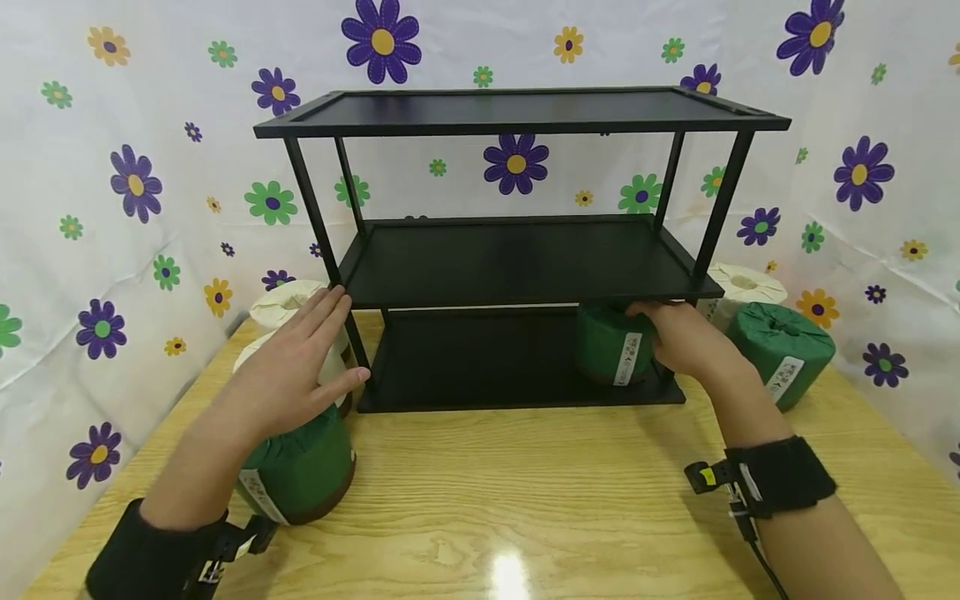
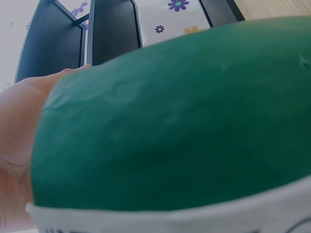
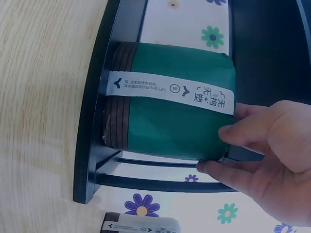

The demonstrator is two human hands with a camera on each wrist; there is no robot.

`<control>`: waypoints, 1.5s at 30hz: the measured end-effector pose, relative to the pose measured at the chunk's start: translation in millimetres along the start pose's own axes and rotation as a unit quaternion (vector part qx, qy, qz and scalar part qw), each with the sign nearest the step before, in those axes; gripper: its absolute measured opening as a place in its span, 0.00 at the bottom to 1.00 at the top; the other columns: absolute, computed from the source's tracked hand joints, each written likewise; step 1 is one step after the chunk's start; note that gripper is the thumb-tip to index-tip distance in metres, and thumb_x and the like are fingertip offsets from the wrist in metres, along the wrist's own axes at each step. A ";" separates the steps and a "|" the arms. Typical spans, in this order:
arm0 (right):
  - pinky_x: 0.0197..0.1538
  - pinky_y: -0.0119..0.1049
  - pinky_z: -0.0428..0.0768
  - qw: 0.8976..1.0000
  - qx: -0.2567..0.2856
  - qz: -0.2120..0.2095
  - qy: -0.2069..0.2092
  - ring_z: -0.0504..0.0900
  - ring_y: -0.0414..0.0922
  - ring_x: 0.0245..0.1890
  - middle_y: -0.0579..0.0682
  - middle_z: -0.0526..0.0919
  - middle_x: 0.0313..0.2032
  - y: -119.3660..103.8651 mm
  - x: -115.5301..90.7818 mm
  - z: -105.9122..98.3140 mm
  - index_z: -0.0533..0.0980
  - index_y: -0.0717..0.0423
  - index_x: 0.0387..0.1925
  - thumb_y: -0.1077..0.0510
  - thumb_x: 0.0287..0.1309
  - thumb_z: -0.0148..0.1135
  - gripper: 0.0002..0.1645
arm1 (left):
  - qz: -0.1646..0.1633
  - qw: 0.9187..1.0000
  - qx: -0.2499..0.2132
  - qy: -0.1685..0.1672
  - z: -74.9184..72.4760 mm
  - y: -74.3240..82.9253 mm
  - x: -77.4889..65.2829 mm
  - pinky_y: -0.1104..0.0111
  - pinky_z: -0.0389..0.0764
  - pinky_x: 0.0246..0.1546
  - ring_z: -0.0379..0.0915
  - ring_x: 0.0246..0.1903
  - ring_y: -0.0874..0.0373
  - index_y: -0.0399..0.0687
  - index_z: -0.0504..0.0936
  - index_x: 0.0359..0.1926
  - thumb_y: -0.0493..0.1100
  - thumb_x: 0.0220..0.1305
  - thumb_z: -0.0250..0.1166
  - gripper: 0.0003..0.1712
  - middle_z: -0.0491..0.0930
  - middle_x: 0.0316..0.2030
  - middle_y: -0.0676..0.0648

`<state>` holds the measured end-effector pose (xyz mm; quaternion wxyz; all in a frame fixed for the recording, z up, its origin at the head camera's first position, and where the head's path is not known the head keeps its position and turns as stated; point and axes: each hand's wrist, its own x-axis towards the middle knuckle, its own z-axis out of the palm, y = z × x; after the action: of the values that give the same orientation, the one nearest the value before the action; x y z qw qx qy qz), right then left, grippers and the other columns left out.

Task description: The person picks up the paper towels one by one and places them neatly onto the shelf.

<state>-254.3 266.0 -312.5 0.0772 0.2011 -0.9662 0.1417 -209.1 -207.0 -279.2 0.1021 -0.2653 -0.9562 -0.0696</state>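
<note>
Nearest me, the pale wood worktop runs out in front of the black rack, which stands on it with three levels. Outside the rack's left end are a front green roll and, farther back, white rolls partly covered by the arm. Outside its right end stands another green roll, with a white roll behind. Inside the rack, at the right end of its bottom shelf, is the held roll, green with a brown base and seemingly upright. The right hand has its grip closed about that roll's top, thumb and fingers pinching the end. The left hand lies with its grip loose and fingers straight at the rack's front left post, maybe steadying it.

I'd call the work early: one roll sits within the rack, the rest outside, and the upper levels show none. The front edge of the middle shelf passes just above the right knuckles, so headroom looks tight; the rack's right posts are close too. Open room lies leftward along the bottom shelf.
</note>
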 end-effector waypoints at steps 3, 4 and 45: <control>0.46 0.52 0.77 1.000 -0.006 -0.002 0.008 0.79 0.64 0.49 0.68 0.75 0.56 2.7 1.6 0.9 0.76 0.67 0.57 0.76 0.59 0.50 0.24 | -0.003 1.000 0.001 0.002 0.4 -1.2 0.2 0.41 0.55 0.73 0.38 0.78 0.37 0.33 0.49 0.77 0.60 0.69 0.61 0.52 0.44 0.78 0.33; 0.44 0.51 0.76 1.000 -0.007 -0.002 0.010 0.80 0.63 0.48 0.68 0.75 0.56 3.5 2.0 1.0 0.76 0.66 0.56 0.75 0.59 0.50 0.24 | -0.004 1.000 0.001 0.002 0.5 -1.7 0.3 0.41 0.55 0.72 0.38 0.78 0.37 0.33 0.49 0.77 0.60 0.69 0.61 0.52 0.44 0.78 0.33; 0.69 0.65 0.64 0.999 -0.040 0.011 -0.008 0.69 0.68 0.65 0.70 0.70 0.65 -5.0 2.9 4.8 0.71 0.66 0.64 0.73 0.61 0.53 0.28 | 0.002 1.000 0.000 0.003 1.4 -1.9 1.4 0.41 0.55 0.73 0.39 0.77 0.36 0.34 0.49 0.77 0.60 0.69 0.61 0.52 0.44 0.78 0.33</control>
<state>-255.4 259.1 -315.3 0.0761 0.1885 -0.9738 0.1017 -211.5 -207.7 -280.4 0.1046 -0.2667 -0.9555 -0.0699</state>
